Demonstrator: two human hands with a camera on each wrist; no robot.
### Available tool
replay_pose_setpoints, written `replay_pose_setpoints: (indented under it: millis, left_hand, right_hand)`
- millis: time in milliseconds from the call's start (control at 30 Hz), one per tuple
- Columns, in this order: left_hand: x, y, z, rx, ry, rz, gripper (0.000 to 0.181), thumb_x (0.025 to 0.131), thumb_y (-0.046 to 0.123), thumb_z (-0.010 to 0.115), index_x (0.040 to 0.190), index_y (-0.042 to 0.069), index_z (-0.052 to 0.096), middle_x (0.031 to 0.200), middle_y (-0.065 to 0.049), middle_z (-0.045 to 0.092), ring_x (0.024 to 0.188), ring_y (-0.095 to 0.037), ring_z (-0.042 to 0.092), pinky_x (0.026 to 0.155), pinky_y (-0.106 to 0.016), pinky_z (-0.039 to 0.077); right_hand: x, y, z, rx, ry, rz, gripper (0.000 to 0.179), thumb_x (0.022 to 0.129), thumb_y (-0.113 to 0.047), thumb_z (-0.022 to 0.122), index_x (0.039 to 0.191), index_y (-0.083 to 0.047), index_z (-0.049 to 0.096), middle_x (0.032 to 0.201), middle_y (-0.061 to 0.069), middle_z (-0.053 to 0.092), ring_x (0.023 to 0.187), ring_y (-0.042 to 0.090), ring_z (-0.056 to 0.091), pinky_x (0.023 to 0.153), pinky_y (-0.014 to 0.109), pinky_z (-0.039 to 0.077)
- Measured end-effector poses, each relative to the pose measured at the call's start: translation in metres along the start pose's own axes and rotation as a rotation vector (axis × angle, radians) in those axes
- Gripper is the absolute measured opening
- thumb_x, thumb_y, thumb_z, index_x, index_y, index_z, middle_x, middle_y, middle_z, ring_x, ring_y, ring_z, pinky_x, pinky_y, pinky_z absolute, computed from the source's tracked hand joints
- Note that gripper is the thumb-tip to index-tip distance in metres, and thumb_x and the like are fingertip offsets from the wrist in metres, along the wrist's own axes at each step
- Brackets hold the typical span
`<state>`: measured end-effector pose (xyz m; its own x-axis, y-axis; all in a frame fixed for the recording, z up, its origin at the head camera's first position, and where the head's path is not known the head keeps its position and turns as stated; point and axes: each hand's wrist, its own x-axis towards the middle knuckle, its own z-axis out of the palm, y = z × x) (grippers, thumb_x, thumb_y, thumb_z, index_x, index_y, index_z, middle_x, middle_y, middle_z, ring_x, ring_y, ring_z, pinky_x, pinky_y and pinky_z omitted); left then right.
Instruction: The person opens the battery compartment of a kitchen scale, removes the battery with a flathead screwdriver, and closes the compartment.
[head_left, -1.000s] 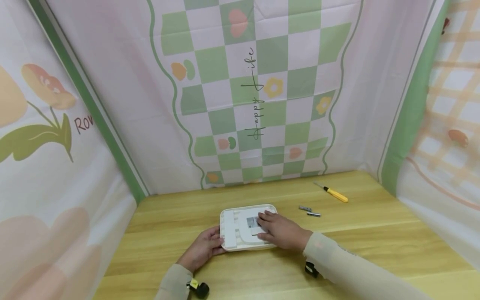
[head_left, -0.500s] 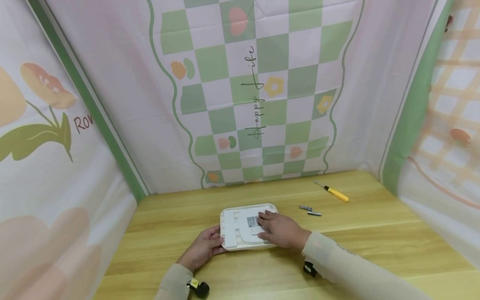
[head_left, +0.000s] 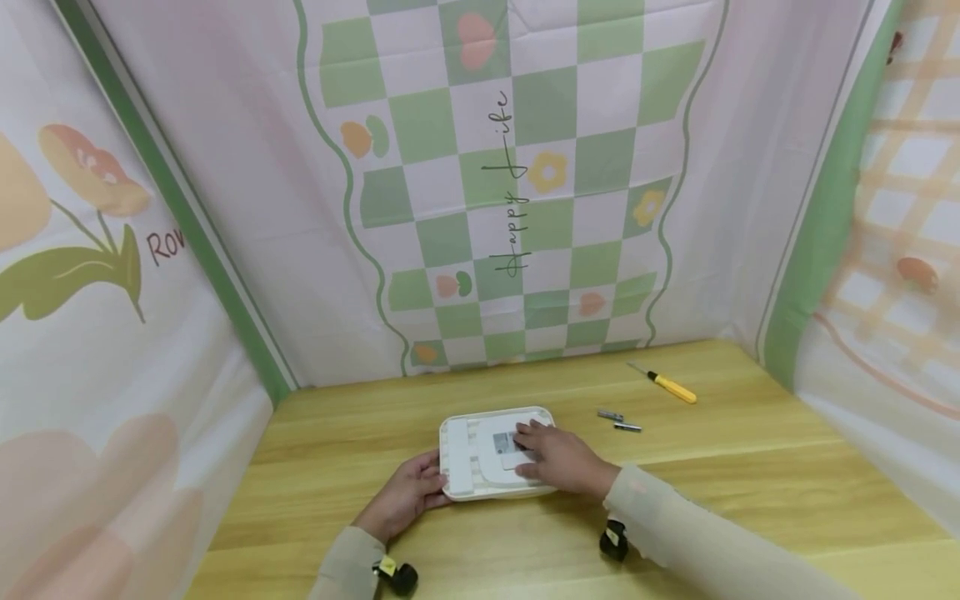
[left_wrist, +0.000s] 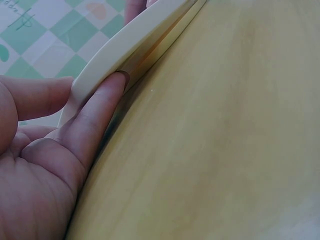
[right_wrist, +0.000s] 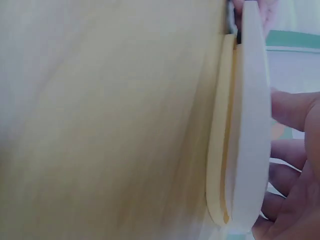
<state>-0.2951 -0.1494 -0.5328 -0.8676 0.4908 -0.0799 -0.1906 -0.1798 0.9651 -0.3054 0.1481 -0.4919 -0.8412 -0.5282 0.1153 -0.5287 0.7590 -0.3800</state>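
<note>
A white flat device (head_left: pixel 461 454) with rounded corners lies back side up on the wooden table, a grey label (head_left: pixel 502 443) on its back. My left hand (head_left: pixel 408 493) holds its left edge; in the left wrist view the thumb (left_wrist: pixel 45 95) is on the rim and a finger (left_wrist: pixel 102 105) reaches underneath. My right hand (head_left: pixel 564 458) rests on the right part of the back, fingertips by the label and covering some of it. From the side, the right wrist view shows those fingers (right_wrist: pixel 287 175) against the white face. A thinner layer sits below the device's body (right_wrist: pixel 252 125).
Two small cylindrical batteries (head_left: pixel 611 416) lie to the right of the device. Farther back at the right is a screwdriver with a yellow handle (head_left: pixel 675 388). Printed cloth hangs behind the table (head_left: pixel 337 417) and on both sides.
The right wrist has turned slightly, so its strap camera shows more. Both hands stay at the device, and the device, batteries and screwdriver keep their places.
</note>
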Motion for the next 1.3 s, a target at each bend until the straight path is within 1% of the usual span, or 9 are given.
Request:
replay_pose_setpoints:
  millis: [200,333,600,767,867,1067,1300]
  left_hand:
    - [-0.0006,0.0011,0.0010,0.004,0.010,-0.012,0.054,0.100,-0.004,0.043,0.148,-0.013,0.019,0.131,-0.027,0.053,0.113,-0.032,0.058,0.093,-0.042,0.052]
    - [-0.0008,0.0010,0.0012,0.005,0.007,-0.013,0.054,0.100,-0.004,0.043,0.148,-0.012,0.019,0.132,-0.028,0.052,0.114,-0.033,0.058,0.093,-0.042,0.052]
    - [-0.0007,0.0014,0.0005,0.009,-0.006,-0.002,0.055,0.100,-0.003,0.044,0.148,-0.013,0.017,0.132,-0.028,0.052,0.114,-0.032,0.058,0.094,-0.043,0.052]
    - [-0.0005,0.0012,-0.0004,0.012,0.014,-0.006,0.057,0.099,-0.003,0.046,0.148,-0.012,0.018,0.131,-0.027,0.053,0.114,-0.033,0.058,0.094,-0.042,0.052]
    - [-0.0010,0.0003,-0.0006,0.015,0.021,-0.008,0.058,0.099,-0.003,0.047,0.148,-0.013,0.018,0.131,-0.027,0.053,0.113,-0.033,0.059,0.094,-0.042,0.052]
    - [-0.0019,-0.0006,-0.0004,0.013,-0.001,-0.001,0.058,0.099,-0.003,0.046,0.148,-0.014,0.016,0.132,-0.029,0.051,0.114,-0.033,0.058,0.094,-0.043,0.051]
    - [-0.0012,0.0000,-0.0001,0.013,0.011,-0.002,0.059,0.099,-0.003,0.047,0.148,-0.014,0.017,0.132,-0.028,0.051,0.114,-0.033,0.058,0.095,-0.043,0.051]
  right_hand:
    - [0.0023,-0.0022,-0.0012,0.144,0.001,0.081,0.057,0.087,-0.028,0.074,0.135,-0.003,0.057,0.145,0.012,0.047,0.137,0.036,0.034,0.111,0.053,0.031]
    - [0.0031,-0.0042,-0.0029,0.179,-0.002,0.118,0.057,0.084,-0.026,0.077,0.133,-0.004,0.059,0.145,0.011,0.047,0.137,0.036,0.034,0.111,0.052,0.030]
    - [0.0045,-0.0037,-0.0040,0.169,0.003,0.133,0.056,0.084,-0.029,0.077,0.132,-0.007,0.060,0.144,0.009,0.048,0.137,0.034,0.036,0.112,0.051,0.030]
    - [0.0050,-0.0027,-0.0033,0.163,0.016,0.129,0.054,0.083,-0.028,0.078,0.131,-0.008,0.061,0.143,0.009,0.050,0.136,0.033,0.038,0.111,0.050,0.031]
    - [0.0046,-0.0026,-0.0022,0.172,0.028,0.128,0.053,0.083,-0.027,0.078,0.129,-0.008,0.063,0.142,0.009,0.051,0.135,0.034,0.039,0.111,0.051,0.032]
    - [0.0037,-0.0014,0.0004,0.187,0.035,0.123,0.052,0.083,-0.027,0.078,0.129,-0.007,0.063,0.142,0.010,0.051,0.135,0.034,0.038,0.111,0.051,0.031]
    - [0.0032,-0.0007,0.0007,0.216,0.044,0.114,0.051,0.084,-0.026,0.077,0.129,-0.007,0.062,0.143,0.010,0.050,0.136,0.035,0.036,0.111,0.052,0.030]
